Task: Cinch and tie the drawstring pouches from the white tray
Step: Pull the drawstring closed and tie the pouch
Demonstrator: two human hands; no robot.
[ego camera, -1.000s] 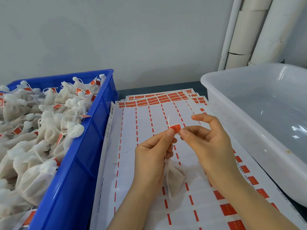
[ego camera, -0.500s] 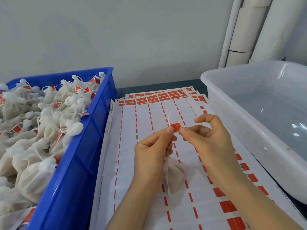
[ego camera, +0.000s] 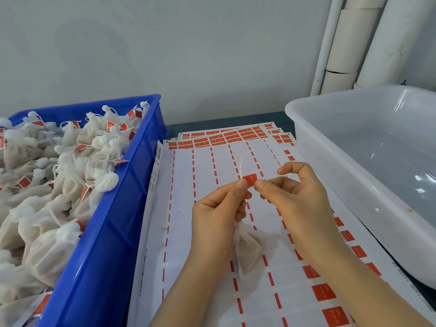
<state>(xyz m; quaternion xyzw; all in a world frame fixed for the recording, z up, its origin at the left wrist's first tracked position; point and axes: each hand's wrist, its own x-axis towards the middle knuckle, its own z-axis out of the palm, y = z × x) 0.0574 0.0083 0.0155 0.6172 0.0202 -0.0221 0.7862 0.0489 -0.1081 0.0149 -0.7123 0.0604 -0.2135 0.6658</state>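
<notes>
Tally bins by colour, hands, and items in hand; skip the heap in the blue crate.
Blue crate: 1
White tray: 1
Left hand: 1
Right hand: 1
Red label pinched by both: 1
Pouch hanging under the left hand: 1
Total: 6

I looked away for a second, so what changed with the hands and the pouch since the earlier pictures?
Nothing visibly changed. The left hand and right hand still pinch the red label between them, and the pouch still hangs under the left hand.
</notes>
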